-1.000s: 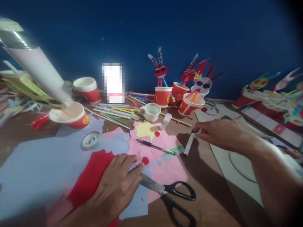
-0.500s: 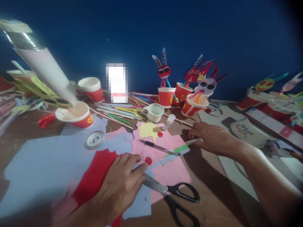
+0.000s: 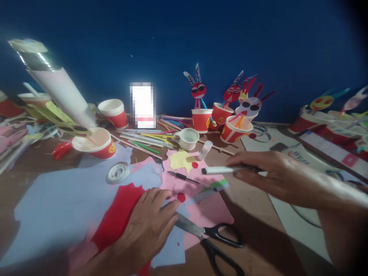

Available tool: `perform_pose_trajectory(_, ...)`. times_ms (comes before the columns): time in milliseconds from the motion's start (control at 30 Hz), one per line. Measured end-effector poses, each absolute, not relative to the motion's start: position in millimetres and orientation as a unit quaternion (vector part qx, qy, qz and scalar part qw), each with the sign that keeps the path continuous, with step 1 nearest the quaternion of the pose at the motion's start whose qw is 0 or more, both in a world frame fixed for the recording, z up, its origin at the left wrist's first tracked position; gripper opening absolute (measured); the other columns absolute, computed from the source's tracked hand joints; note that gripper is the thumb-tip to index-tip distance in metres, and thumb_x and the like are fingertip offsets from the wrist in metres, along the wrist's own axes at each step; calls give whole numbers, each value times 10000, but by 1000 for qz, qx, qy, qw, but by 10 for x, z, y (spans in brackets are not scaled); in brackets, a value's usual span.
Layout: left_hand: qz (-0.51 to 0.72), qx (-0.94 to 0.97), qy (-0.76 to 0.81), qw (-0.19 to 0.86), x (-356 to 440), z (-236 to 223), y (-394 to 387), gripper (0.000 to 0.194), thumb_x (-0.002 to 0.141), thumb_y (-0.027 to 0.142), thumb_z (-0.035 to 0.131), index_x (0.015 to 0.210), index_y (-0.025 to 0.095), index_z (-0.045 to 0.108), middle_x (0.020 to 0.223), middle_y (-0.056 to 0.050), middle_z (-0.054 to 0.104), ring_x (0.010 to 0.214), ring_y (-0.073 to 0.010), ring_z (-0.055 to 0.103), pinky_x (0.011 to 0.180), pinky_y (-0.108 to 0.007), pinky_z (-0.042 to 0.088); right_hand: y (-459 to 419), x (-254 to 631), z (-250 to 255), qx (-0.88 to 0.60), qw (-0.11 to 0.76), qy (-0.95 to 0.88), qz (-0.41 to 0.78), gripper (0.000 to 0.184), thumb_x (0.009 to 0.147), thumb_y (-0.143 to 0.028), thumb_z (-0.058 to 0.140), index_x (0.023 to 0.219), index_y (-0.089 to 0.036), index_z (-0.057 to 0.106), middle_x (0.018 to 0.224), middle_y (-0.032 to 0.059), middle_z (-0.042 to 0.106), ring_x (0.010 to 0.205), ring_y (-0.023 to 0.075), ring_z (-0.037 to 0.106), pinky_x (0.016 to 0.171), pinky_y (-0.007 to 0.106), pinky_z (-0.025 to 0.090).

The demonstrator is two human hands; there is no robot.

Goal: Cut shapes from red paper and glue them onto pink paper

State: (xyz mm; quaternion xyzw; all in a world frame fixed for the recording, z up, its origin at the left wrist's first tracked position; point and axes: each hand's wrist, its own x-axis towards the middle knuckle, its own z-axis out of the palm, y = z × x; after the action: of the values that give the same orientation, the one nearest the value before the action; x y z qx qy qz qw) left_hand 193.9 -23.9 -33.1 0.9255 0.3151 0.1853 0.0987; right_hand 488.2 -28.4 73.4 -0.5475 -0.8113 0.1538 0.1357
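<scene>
In the head view, my right hand (image 3: 255, 172) is raised over the table, closed around a white marker (image 3: 215, 170) whose dark end points left. My left hand (image 3: 153, 222) rests palm down on a red paper sheet (image 3: 115, 214), its fingers lying loosely on it. Beside its fingertips lies a small red paper circle (image 3: 181, 197). Black-handled scissors (image 3: 198, 230) lie with their blade tips hidden by my left hand. A black pen (image 3: 186, 178) sits on the pink paper (image 3: 207, 214), near a yellow paper shape (image 3: 181, 161) with another red circle on it.
A tape roll (image 3: 117, 172) lies on blue paper (image 3: 63, 195). Farther back are a white cup (image 3: 188, 140), a small clear bottle (image 3: 205, 150), several coloured sticks (image 3: 146, 140) and red paper cups (image 3: 201, 120) with decorated figures. A tall cylinder (image 3: 61, 88) leans at the left.
My right hand has lifted the white marker from the right edge of the pink paper and brought it up, its dark end now pointing left. My left hand has stayed in place.
</scene>
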Motion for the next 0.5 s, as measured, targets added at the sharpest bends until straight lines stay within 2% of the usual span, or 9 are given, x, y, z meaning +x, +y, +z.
perform_pose_trajectory(133, 215, 917, 315, 118, 1903, -356, -236, 214, 870, 196, 508, 1079, 218, 549, 1060, -75, 579, 970, -241, 526, 838, -414, 445, -280, 4544, 576, -487, 147, -833, 217, 196, 885, -223, 513, 1041, -236, 631, 970, 10, 708, 830, 157, 646, 714, 239, 444)
perform_pose_trajectory(200, 255, 899, 325, 145, 1868, -338, -240, 214, 849, 221, 550, 1062, 206, 533, 1058, -79, 573, 988, -232, 531, 847, -382, 457, -290, 4453, 522, -481, 143, -834, 231, 192, 885, -218, 520, 1038, -222, 636, 961, 11, 710, 824, 146, 641, 711, 231, 433)
perform_pose_trajectory(300, 311, 862, 352, 189, 1818, -273, -238, 312, 802, 310, 620, 1061, 186, 498, 1049, -89, 564, 988, -229, 544, 830, -354, 474, -329, 4338, 482, -484, 110, -833, 244, 170, 891, -210, 512, 978, -207, 659, 891, 14, 714, 775, 142, 638, 669, 225, 420)
perform_pose_trajectory(400, 316, 861, 349, 192, 1811, -199, -228, 416, 774, 412, 643, 1076, 167, 496, 1040, -97, 566, 965, -239, 547, 804, -361, 475, -380, 4208, 451, -474, 83, -838, 256, 157, 875, -195, 522, 945, -196, 662, 850, 23, 709, 771, 156, 641, 670, 236, 413)
perform_pose_trajectory(500, 287, 890, 305, 180, 1846, -148, -224, 307, 825, 369, 600, 1050, 169, 540, 932, -69, 597, 861, -214, 550, 752, -349, 457, -419, 4091, 403, -452, 77, -848, 265, 142, 863, -199, 534, 951, -188, 645, 854, 29, 702, 760, 168, 640, 662, 250, 407)
